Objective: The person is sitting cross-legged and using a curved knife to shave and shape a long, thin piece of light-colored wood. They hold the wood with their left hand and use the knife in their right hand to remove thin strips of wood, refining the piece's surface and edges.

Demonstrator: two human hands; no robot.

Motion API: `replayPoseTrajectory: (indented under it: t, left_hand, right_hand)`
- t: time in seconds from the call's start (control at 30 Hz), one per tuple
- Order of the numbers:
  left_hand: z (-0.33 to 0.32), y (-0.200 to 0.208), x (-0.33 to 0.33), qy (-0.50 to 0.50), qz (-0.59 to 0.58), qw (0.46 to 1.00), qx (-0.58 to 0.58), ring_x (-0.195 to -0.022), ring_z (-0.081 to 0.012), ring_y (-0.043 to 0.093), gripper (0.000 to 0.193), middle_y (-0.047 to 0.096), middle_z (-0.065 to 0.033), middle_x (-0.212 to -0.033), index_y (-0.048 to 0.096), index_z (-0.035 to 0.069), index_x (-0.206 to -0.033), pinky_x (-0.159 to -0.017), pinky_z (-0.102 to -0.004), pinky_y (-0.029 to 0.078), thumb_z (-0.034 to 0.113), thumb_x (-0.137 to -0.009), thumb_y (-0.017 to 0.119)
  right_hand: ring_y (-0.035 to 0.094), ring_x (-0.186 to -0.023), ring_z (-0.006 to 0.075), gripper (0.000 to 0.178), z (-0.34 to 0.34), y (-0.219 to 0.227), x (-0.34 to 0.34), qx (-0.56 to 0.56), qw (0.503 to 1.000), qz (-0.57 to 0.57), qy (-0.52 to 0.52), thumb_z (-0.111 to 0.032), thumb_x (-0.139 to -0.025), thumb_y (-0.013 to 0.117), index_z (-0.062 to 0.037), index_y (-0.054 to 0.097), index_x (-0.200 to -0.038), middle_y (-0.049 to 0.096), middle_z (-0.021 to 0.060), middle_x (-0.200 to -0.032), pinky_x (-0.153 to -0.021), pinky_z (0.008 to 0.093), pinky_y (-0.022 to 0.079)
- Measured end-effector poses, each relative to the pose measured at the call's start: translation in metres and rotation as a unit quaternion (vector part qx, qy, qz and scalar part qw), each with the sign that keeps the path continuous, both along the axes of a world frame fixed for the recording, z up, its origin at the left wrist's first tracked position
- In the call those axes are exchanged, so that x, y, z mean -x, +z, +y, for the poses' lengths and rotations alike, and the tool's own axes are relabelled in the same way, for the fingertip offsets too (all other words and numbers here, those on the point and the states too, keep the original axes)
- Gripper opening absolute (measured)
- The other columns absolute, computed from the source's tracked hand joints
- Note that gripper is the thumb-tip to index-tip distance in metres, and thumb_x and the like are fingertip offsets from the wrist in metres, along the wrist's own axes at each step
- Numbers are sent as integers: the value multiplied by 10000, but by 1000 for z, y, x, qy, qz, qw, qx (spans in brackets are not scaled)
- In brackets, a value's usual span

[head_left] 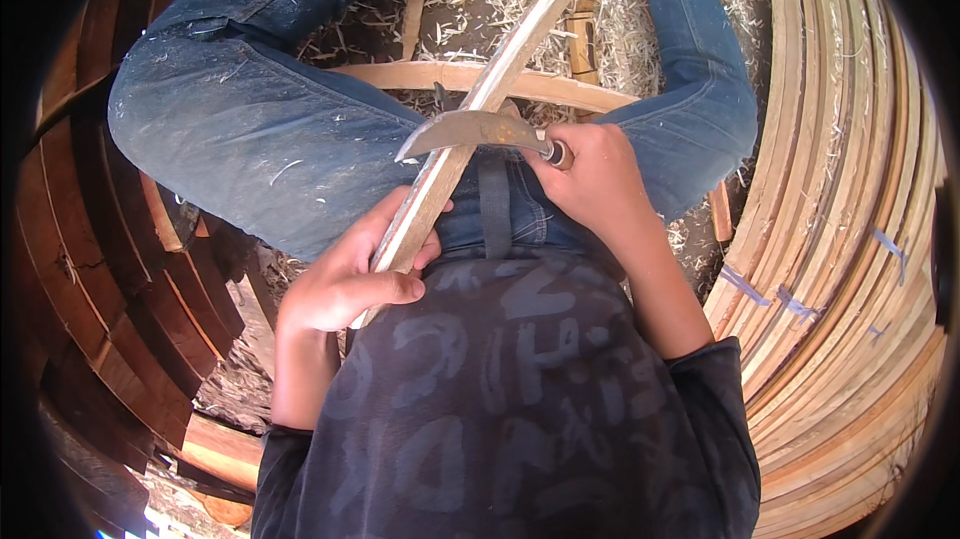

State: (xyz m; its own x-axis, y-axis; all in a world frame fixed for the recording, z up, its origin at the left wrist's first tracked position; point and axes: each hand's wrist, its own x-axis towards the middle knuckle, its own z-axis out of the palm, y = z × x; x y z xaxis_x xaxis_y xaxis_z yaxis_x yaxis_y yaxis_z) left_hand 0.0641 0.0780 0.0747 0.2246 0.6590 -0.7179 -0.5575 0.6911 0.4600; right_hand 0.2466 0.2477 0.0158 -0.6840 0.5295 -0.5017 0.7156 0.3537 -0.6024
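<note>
A long, narrow wooden strip [515,47] slants from my waist up toward the far right, past my knees. My left hand [368,277] is wrapped round its near end, with the thumb lying across the top. In my right hand [592,171] is the wooden handle of a curved knife [470,131]. Its broad steel blade lies across the strip, the tip pointing left beyond the wood. Whether the edge is biting into the wood cannot be seen from here.
Pale shavings [610,29] cover the ground between my legs. A flat wooden board [455,76] crosses behind the strip. Long pale planks [830,239] are stacked on my right, some with bits of grey tape. Darker reddish-brown boards [110,239] rise on my left.
</note>
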Motion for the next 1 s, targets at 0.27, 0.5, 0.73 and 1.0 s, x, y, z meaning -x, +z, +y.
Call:
replayPoseTrajectory:
  t: [0.27, 0.5, 0.73, 1.0]
  left_hand:
    - [10, 15, -22, -2, 135, 988, 74, -677, -70, 414, 711, 443, -23, -846, 400, 16, -1325, -562, -184, 314, 107, -633, 536]
    - [11, 17, -21, -8, 101, 992, 76, -648, -70, 394, 663, 443, -18, -842, 411, 22, -1313, -562, -188, 308, 115, -660, 479]
    - [9, 13, -23, -19, 97, 993, 62, -624, -71, 384, 676, 447, -15, -841, 401, 18, -1328, -561, -187, 307, 106, -660, 460]
    - [7, 11, -24, 1, 56, 997, 52, -646, -70, 388, 665, 450, -16, -857, 400, 16, -1325, -581, -189, 320, 83, -666, 465]
  right_hand:
    - [617, -627, 386, 216, -9, 10, -2, -41, 999, -7, -10, -235, -713, 693, -20, 691, -729, 611, 192, -617, -603, 446, 503]
    - [615, -589, 381, 168, -8, 0, -1, -137, 990, -11, -34, -203, -698, 674, -40, 705, -723, 595, 195, -573, -576, 440, 500]
    - [631, -604, 370, 185, 0, -10, -7, -176, 981, -53, -65, -193, -692, 665, -52, 730, -793, 607, 193, -586, -599, 427, 512]
    - [651, -707, 386, 249, 22, -22, -5, -218, 966, -79, -117, -219, -675, 656, -36, 729, -827, 650, 229, -712, -680, 442, 527]
